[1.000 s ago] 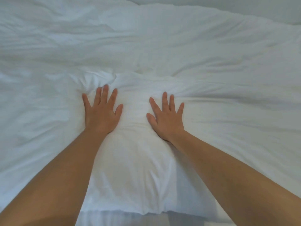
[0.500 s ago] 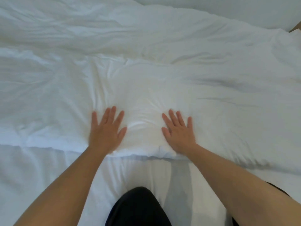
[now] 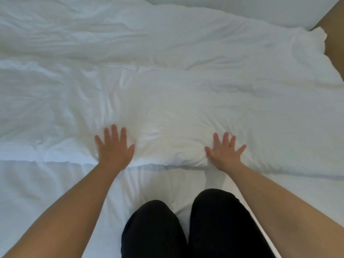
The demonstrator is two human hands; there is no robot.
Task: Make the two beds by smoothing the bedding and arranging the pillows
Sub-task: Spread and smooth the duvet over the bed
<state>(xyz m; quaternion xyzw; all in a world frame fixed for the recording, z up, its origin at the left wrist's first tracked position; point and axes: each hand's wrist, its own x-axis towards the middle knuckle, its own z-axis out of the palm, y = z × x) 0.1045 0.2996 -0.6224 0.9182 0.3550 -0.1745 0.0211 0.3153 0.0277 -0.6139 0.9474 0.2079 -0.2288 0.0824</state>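
Two-handed, palms down: pressing with left hand (image 3: 113,149) and right hand (image 3: 226,155), well apart, fingers straight and spread, on the near edge of the white duvet (image 3: 167,101). Spread rumpled across the bed, over the sheet (image 3: 37,187). Kneeling on that sheet in dark trousers (image 3: 214,229). At far right, past the duvet's corner, a brown surface (image 3: 335,34).

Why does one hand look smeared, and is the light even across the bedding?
Head view: the left hand is blurred at its fingers, the right hand crisper. Head view: the rumpled white duvet is softly lit, without glare, warmer at the centre and bluish toward the left.
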